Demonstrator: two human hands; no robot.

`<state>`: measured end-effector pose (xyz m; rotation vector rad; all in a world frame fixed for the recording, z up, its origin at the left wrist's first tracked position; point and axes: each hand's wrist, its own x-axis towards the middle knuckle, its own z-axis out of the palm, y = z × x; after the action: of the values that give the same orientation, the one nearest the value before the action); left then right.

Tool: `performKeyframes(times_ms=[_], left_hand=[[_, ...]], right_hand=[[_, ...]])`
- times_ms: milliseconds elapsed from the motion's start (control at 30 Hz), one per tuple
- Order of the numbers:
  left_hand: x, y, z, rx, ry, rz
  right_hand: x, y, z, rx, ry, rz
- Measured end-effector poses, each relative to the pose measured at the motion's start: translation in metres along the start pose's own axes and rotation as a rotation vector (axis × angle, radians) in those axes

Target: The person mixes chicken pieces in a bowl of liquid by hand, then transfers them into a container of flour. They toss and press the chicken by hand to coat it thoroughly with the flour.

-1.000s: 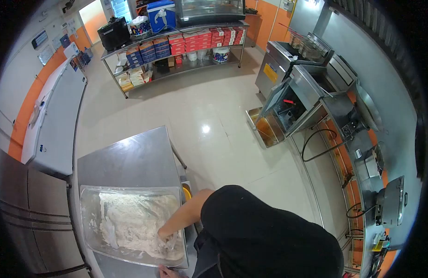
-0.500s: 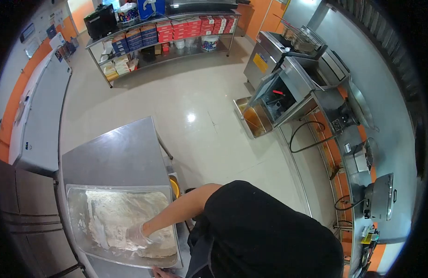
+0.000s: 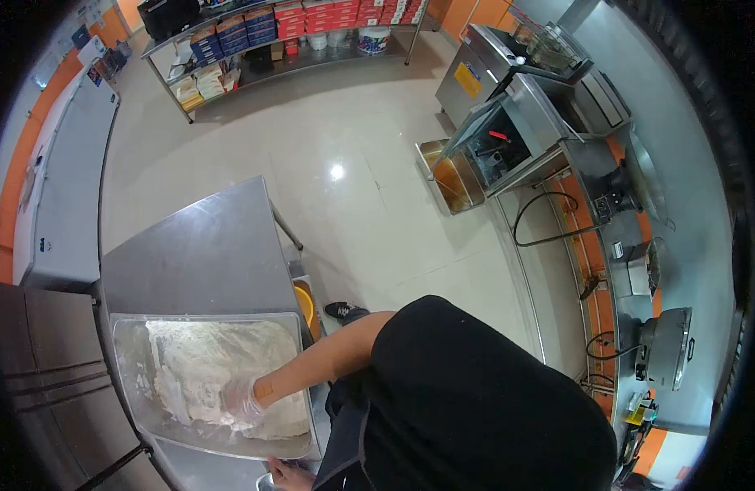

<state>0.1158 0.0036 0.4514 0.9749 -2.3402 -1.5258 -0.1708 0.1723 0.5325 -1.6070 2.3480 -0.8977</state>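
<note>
A clear plastic tub (image 3: 132, 393) stands on the steel table and holds a thick layer of white flour-like powder (image 3: 222, 348). My right hand (image 3: 243, 399), in a thin clear glove dusted white, reaches into the powder, which hides its fingertips. At the bottom edge of the view, my bare left hand (image 3: 291, 475) is partly cut off, just outside the tub's near corner. Its fingers curl beside a pale, rounded rim (image 3: 265, 482), and I cannot tell what that object is.
The steel table (image 3: 197, 254) extends beyond the tub. A yellow container (image 3: 305, 307) sits low beside it. Fryers (image 3: 508, 90) and a metal pan of brownish liquid (image 3: 435, 150) are on the right. A white chest freezer (image 3: 62, 196) lines the left; boxes (image 3: 247, 34) fill a far shelf.
The view has tilted down slightly. My right hand stays in the powder with little movement. More of my left hand shows, with a pale rim beside it, and a shoe has come into view.
</note>
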Motion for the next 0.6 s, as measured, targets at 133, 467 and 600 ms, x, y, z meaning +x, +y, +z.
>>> performKeyframes(times_ms=[133, 467, 600], left_hand=[[-0.013, 0.041, 0.013, -0.181, 0.006, -0.132], [-0.050, 0.127, 0.048, -0.167, 0.165, -0.129], [-0.060, 0.170, 0.060, -0.249, 0.159, -0.196]], right_hand=[[0.030, 0.056, 0.139, -0.152, 0.127, -0.337], [0.019, 0.029, 0.048, -0.138, -0.265, -0.308], [0.067, 0.091, 0.103, -0.136, -0.348, -0.103]])
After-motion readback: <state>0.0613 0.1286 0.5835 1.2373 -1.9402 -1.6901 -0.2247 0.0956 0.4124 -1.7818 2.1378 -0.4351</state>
